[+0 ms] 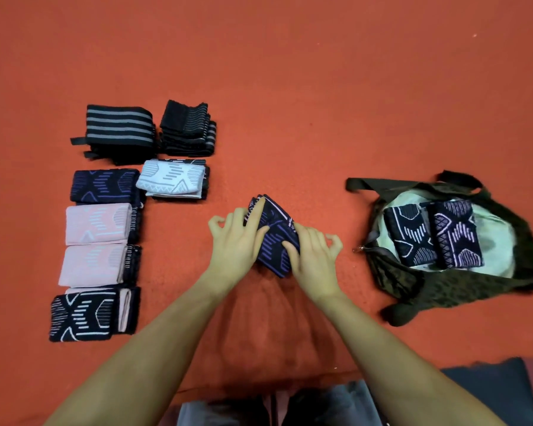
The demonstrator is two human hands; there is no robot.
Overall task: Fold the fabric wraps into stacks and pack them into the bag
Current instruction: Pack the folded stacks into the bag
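A folded navy wrap with purple lines (273,238) is held at the centre of the orange floor (320,87), gripped from both sides: the left hand (236,238) is closed on its left edge with the index finger laid along the top, and the right hand (316,256) is pinched on its right edge. To the right, well apart, an open dark olive bag (462,290) is seen, its pale lining exposed; two folded navy patterned wraps (433,236) are lying side by side inside it. To the left, folded stacks are arranged in rows: black grey-striped wraps (119,130), a white patterned wrap (171,178), pink wraps (96,244) and a navy wrap with white lines (83,313).
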